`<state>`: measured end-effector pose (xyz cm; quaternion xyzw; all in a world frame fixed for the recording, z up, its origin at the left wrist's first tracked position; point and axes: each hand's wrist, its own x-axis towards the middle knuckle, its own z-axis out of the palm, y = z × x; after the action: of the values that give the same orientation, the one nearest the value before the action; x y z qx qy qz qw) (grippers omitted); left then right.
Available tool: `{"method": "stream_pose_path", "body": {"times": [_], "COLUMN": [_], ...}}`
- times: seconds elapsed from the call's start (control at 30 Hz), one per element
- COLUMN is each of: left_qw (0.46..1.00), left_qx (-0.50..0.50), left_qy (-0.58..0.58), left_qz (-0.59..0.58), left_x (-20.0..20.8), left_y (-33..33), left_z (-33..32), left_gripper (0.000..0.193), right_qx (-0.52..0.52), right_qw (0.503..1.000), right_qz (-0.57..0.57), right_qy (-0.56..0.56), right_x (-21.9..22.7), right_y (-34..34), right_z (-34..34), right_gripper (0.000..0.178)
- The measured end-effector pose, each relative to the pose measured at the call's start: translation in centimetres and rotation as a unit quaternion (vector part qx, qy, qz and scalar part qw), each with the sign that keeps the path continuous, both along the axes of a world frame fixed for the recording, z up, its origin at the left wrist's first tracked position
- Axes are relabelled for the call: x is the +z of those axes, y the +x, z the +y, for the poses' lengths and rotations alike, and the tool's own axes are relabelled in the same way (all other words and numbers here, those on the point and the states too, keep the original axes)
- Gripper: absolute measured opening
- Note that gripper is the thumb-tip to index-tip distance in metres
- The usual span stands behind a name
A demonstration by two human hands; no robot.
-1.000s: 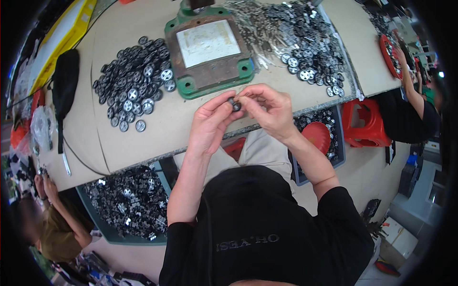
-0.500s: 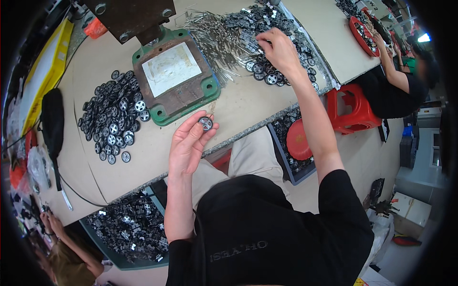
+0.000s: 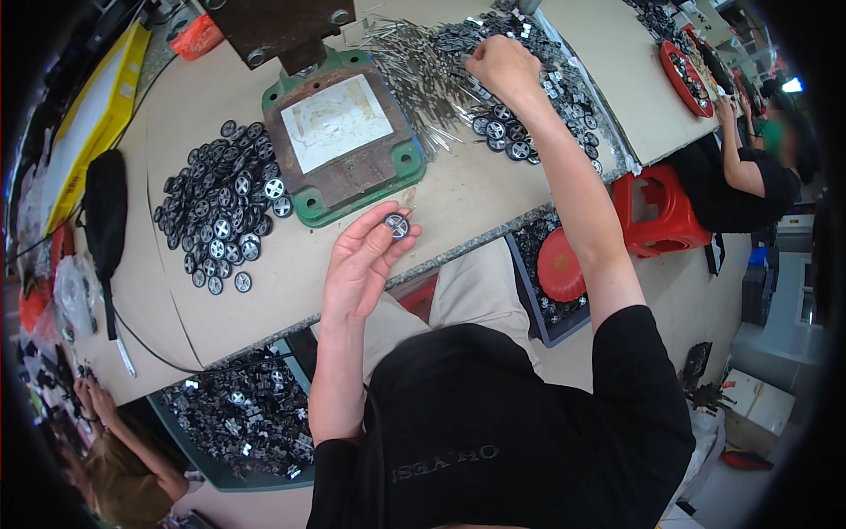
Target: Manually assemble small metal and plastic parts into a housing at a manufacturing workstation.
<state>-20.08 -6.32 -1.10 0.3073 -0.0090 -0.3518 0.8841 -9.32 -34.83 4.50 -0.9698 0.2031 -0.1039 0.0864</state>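
Observation:
A small black wheel with a silver spoked hub (image 3: 397, 226) is pinched between the thumb and fingers of my left hand (image 3: 359, 262), just in front of the green press base (image 3: 409, 160). My right hand (image 3: 506, 69) reaches to the far side of the table. Its fingers are closed and bent down between thin metal rods (image 3: 423, 84) and a heap of small dark plastic parts (image 3: 449, 40); whatever they grip is hidden. Several loose wheels (image 3: 496, 130) lie below that wrist, and a larger wheel pile (image 3: 216, 198) sits left of the press.
The press's dark upper block (image 3: 282, 22) overhangs the base. Bins of parts (image 3: 304, 375) stand below the table edge, one with a red lid-like dish (image 3: 564, 264). A red stool (image 3: 656, 212) and a co-worker (image 3: 749, 167) are at right; another person (image 3: 132, 458) works lower left.
The whole view has shifted slightly, moving the table rightward in the picture. My right hand has moved a little farther toward the rods. My left hand keeps its pinch on the wheel.

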Motion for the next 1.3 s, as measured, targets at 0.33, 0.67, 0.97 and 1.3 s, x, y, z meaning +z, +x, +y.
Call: {"method": "stream_pose_path", "body": {"times": [0.33, 0.67, 0.97, 1.3], "left_qw": [1.000, 1.000, 0.999, 0.998], "left_qx": [0.004, 0.002, 0.024, 0.053], "left_qy": [0.000, 0.007, 0.023, 0.028], "left_qz": [0.000, 0.005, 0.008, -0.007], "left_x": [0.2, 0.4, 0.5, 0.5], "left_y": [0.0, 0.0, -0.5, -1.2], "left_z": [-0.2, -0.2, -0.6, 0.1], "left_gripper": [0.028, 0.027, 0.026, 0.027], "right_qx": [0.059, 0.308, 0.261, 0.308], "right_qw": [0.987, 0.947, 0.858, 0.910], "right_qz": [-0.010, -0.065, -0.023, -0.222], "right_qy": [-0.152, -0.057, 0.443, 0.166], "right_x": [-2.2, -1.4, -0.2, -4.6], "right_y": [-0.5, 0.6, -5.7, -13.1], "right_z": [-0.2, -4.2, 2.5, 7.3], "right_gripper": [0.034, 0.017, 0.015, 0.020]}}
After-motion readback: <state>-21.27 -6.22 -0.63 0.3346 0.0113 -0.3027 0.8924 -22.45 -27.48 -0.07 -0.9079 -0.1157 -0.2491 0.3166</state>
